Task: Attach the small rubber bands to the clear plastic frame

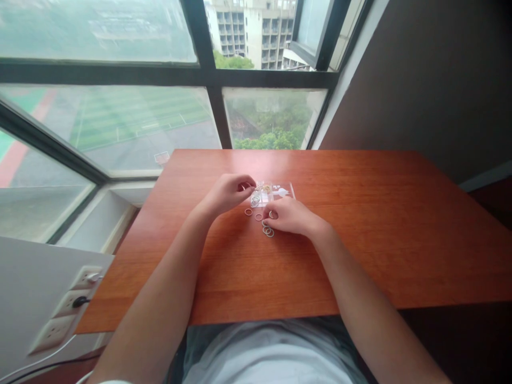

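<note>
My left hand [231, 193] is at the left edge of a clear plastic box [293, 191], its thumb and fingers drawn together; whatever they hold is too small to make out. The box has compartments with small bands inside, pale ones [255, 201] at the left and yellowish ones [266, 188] behind. In front of it, my right hand [291, 215] is closed in a pinch, fingertips down at a small pale ring-shaped band [264, 223]. Several pale bands [268, 231] overlap just below those fingertips. Two pinkish bands, one left [248, 212] and one right [258, 217], lie between the hands.
The reddish-brown wooden table [384, 229] extends far to the right. Dark-framed windows [276, 79] stand behind it, with a grey wall [420, 80] at the right. Wall sockets [54, 333] with plugs and cables are below the table's left edge.
</note>
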`<state>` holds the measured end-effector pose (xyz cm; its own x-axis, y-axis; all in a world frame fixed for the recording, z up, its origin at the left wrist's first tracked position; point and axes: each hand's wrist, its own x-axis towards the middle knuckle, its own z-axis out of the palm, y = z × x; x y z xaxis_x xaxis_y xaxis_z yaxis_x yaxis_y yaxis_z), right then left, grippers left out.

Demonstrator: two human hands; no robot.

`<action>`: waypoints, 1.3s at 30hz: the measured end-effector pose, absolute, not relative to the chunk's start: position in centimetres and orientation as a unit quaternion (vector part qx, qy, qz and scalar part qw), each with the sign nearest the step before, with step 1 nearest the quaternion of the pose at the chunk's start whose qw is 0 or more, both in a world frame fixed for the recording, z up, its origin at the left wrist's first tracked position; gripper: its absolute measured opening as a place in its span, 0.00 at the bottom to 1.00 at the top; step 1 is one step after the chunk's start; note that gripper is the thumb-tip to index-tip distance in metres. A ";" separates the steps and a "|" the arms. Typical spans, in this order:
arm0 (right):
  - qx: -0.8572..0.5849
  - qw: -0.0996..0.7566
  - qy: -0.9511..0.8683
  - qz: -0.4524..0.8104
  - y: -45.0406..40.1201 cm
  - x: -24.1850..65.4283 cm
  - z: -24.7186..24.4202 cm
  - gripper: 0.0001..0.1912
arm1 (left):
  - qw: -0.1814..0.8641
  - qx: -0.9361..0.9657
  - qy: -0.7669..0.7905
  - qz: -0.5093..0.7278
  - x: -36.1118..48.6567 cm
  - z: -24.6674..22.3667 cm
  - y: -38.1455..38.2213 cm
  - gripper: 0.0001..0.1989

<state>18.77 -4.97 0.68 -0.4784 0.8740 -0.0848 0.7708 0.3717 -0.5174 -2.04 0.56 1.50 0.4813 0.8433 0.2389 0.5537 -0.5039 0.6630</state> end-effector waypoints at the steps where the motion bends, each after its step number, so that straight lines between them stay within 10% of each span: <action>1: -0.502 0.098 -0.822 0.251 -5.0 18.7 0.5 0.08 | 0.261 0.820 0.425 0.282 -2.0 1.5 0.6 0.08; 19: -0.548 0.344 -0.742 0.175 -4.2 18.3 0.2 0.03 | 0.275 0.816 0.421 0.286 -1.7 1.7 0.5 0.09; 39: -0.582 0.318 -0.733 0.155 -4.3 18.2 0.2 0.05 | 0.358 0.807 0.379 0.276 -0.1 1.7 -0.4 0.15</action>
